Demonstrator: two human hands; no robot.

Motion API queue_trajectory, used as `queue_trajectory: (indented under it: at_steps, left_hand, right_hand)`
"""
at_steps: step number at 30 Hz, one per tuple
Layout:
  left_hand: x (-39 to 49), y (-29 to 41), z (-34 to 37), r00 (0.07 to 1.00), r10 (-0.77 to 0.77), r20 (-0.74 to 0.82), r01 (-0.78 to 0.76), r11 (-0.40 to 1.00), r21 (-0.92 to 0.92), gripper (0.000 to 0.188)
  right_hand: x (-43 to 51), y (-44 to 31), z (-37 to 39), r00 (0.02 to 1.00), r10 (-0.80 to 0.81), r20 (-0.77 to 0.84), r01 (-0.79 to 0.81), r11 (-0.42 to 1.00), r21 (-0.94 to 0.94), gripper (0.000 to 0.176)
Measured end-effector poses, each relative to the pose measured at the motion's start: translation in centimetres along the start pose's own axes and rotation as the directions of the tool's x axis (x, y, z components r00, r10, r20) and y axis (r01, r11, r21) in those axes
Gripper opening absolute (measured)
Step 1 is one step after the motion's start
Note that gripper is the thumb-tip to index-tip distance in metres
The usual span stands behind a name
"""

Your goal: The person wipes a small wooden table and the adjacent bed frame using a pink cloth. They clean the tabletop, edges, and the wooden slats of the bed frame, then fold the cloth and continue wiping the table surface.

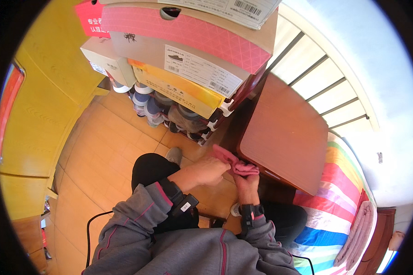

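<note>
A folded, bunched pink cloth [246,168] is between my two hands, beside the front corner of a brown wooden cabinet [285,134]. My right hand [246,182] grips its lower folds from below. At the cloth's left side, my left hand [210,171] has its fingers curled in against the fabric, with the fingertips partly hidden. One end of the cloth sticks up beyond my left knuckles. Under my hands shows a wooden seat or stool [215,197], between my knees.
Ahead stands a rack [206,132] of shoes, stacked with shoe boxes [192,51] that bear writing. Yellow wooden furniture [51,99] lines the left side. On the right is a bed with striped bedding [334,199] and a barred headboard [325,79]. Tiled floor [99,147] lies to my left.
</note>
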State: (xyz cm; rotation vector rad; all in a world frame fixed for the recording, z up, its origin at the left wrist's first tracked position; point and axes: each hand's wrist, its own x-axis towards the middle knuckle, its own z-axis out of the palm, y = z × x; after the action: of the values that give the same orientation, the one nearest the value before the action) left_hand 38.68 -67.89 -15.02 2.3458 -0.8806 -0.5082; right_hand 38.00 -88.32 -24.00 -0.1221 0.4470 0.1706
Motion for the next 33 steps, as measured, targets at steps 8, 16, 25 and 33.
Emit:
queue_trajectory:
  at_steps: [8,16,25,33]
  left_hand:
    - [-0.1,-0.3,0.1,1.000,0.022,0.006,-0.022,1.000,0.007,0.042]
    - [0.7,-0.1,0.6,0.998,0.054,-0.011,-0.054,0.999,0.005,0.043]
    - [2.1,-0.5,1.6,0.997,0.027,0.072,-0.029,0.999,0.027,0.047]
    - [1.2,-1.9,2.4,0.998,0.030,-0.050,-0.032,0.999,-0.042,0.035]
  right_hand:
    - [-5.2,-8.8,2.4,0.944,-0.270,-0.191,0.261,0.963,-0.072,0.026]
    - [-2.8,-17.0,-3.9,0.940,-0.339,-0.033,0.312,0.896,-0.314,0.037]
    - [-2.3,-0.7,2.5,0.981,-0.039,0.191,0.085,0.967,-0.238,0.028]
    - [-8.9,-0.9,8.3,0.996,-0.002,0.086,0.029,0.947,-0.320,0.035]
